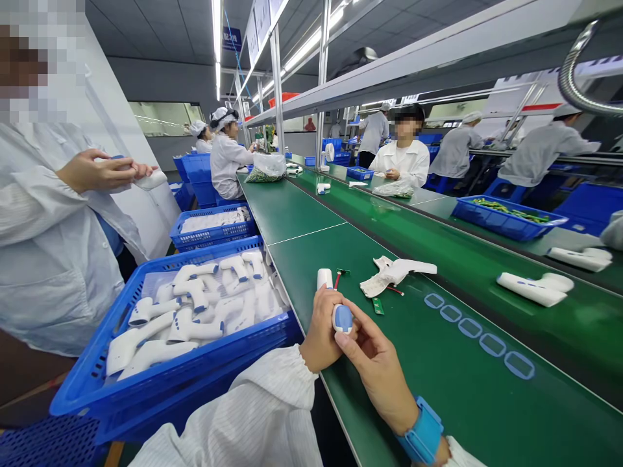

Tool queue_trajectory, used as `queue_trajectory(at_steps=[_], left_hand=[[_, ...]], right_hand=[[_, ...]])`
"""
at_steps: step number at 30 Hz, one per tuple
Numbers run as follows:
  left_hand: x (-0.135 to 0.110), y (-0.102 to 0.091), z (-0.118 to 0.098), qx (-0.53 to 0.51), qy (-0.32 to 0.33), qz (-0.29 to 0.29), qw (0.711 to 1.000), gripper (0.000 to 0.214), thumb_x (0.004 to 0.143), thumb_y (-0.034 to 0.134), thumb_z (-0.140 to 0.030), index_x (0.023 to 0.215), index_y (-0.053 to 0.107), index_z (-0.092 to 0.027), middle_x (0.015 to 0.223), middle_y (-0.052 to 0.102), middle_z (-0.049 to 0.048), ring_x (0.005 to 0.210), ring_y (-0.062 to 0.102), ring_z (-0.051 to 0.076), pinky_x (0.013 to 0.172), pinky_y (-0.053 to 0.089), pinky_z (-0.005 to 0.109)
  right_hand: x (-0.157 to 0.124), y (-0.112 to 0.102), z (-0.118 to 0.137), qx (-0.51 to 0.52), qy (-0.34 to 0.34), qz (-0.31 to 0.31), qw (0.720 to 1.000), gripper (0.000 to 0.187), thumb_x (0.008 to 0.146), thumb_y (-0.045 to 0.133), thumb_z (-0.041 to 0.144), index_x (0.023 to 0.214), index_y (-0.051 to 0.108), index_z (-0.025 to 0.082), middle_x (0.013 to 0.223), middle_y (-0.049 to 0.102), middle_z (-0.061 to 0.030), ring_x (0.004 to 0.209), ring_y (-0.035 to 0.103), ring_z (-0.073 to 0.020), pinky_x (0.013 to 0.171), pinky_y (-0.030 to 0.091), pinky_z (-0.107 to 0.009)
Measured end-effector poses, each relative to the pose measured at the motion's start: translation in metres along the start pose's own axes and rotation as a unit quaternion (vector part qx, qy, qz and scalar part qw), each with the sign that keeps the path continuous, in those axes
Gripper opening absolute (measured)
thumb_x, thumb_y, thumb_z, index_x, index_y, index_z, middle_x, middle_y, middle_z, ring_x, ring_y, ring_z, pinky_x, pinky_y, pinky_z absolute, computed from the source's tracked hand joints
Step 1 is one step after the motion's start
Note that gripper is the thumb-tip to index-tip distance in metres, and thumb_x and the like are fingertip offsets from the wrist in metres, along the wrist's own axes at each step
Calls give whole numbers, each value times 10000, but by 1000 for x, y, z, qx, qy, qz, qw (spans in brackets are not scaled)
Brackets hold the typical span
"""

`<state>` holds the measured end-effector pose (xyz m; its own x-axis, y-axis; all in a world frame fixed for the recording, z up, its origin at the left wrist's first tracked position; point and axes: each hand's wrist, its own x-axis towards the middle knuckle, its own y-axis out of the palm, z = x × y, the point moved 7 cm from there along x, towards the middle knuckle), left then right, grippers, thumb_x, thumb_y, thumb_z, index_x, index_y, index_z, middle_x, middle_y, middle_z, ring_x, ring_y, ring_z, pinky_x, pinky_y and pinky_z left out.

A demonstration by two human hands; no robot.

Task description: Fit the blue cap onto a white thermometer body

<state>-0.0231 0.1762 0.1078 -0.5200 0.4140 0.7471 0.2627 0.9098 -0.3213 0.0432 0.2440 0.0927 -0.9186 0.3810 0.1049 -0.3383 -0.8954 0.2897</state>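
**Two hands grasping a white-and-blue handheld device at the table edge**

Nearest the lens, the right hand rises from the lower right, a blue wrist strap on its wrist and the forearm angled up and to the left. Its grip is partly closed: thumb and forefinger pinch the rounded blue end of the handheld device. The left hand, emerging from a white sleeve at lower centre, is clenched around the device's white body from the left, fingers wrapped and hidden behind it. The device stands roughly upright, its white upper end clear of both hands, held just above the near edge of the green table.

On the table just beyond the device lie an opened white shell half, a small green circuit board and a red-and-green wire piece. A row of blue outlined ovals is marked on the surface to the right. Farther right, on the belt lane, lies a complete white device.

Left of the hands, beside the table, a blue crate holds many white devices of the same kind; a second blue crate stands behind it. A co-worker in a white coat stands at far left, hands together around a white part. Other people in white coats sit along the line beyond.
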Motion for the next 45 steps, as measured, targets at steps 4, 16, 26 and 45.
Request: queue_trajectory(at_steps=[4, 16, 26, 45], left_hand=[[1, 1, -2, 26, 2, 14, 1000, 278, 726, 522, -166, 977, 417, -217, 934, 484, 13, 920, 477, 162, 1075, 270, 480], [3, 9, -4, 93, 2, 61, 994, 231, 786, 471, -217, 1009, 414, -208, 958, 518, 44, 975, 493, 198, 1068, 262, 546], [3, 12, -4, 92, -13, 98, 991, 356, 801, 490, -235, 1145, 406, -204, 1056, 515, 76, 1077, 466, 218, 1105, 209, 582], [0, 5, -1, 71, -42, 62, 995, 527, 754, 626, -230, 1228, 394, -234, 1403, 298, 111, 1363, 223, 258, 1124, 296, 497]], right_hand=[[1, -1, 0, -27, -20, 0, 999, 452, 738, 705, 367, 1174, 584, 364, 1184, 598, 12, 1023, 561, -157, 941, 468, -279], [4, -14, -9, -36, -20, -56, 998, 470, 731, 700, 415, 1171, 581, 299, 883, 599, 7, 782, 551, -112, 748, 509, -212], [5, -18, -8, -81, -44, -98, 991, 494, 690, 711, 402, 1132, 598, 210, 690, 512, 20, 605, 468, -111, 598, 497, -239], [0, -22, 7, -225, -119, -103, 962, 449, 784, 619, 433, 1183, 578, 230, 1156, 603, -83, 986, 596, -209, 792, 544, -312]])
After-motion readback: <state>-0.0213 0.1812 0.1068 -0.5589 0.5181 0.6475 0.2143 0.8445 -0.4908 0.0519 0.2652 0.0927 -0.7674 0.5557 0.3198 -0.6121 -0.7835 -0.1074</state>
